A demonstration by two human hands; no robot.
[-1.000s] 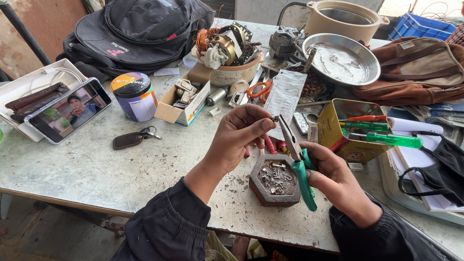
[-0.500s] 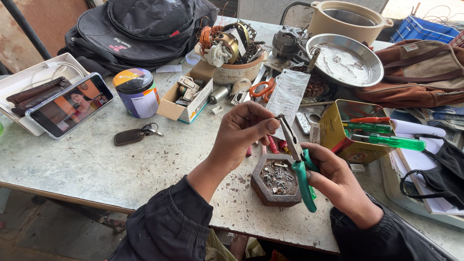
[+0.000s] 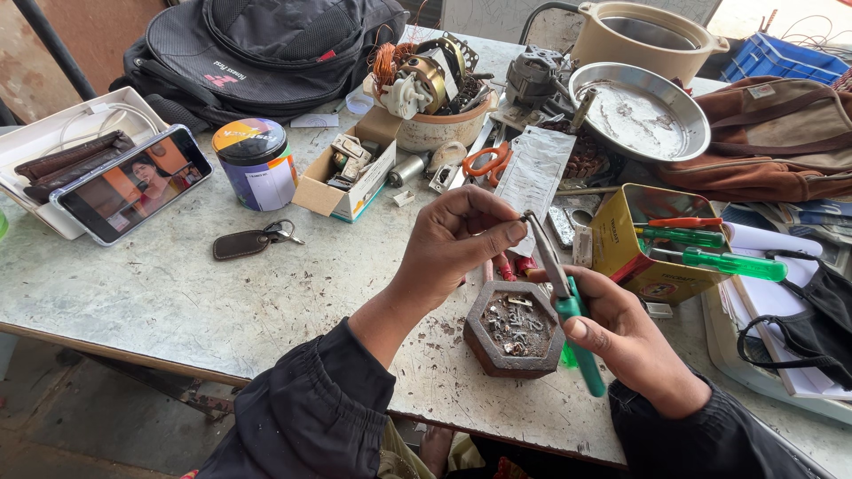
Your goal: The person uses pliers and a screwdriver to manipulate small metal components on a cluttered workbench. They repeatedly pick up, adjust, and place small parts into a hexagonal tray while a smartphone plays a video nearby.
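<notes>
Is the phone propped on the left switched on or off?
On. The phone leans against the white tray, and its lit screen shows a picture of a person on an orange background.

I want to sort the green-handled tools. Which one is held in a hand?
The green-handled pliers, gripped by the right hand above the hexagonal tray. The green screwdrivers lie untouched across the yellow tin.

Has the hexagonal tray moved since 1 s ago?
No. The hexagonal tray sits in the same spot beside the yellow tin; only the head camera shifted. The left hand and right hand work above it.
</notes>
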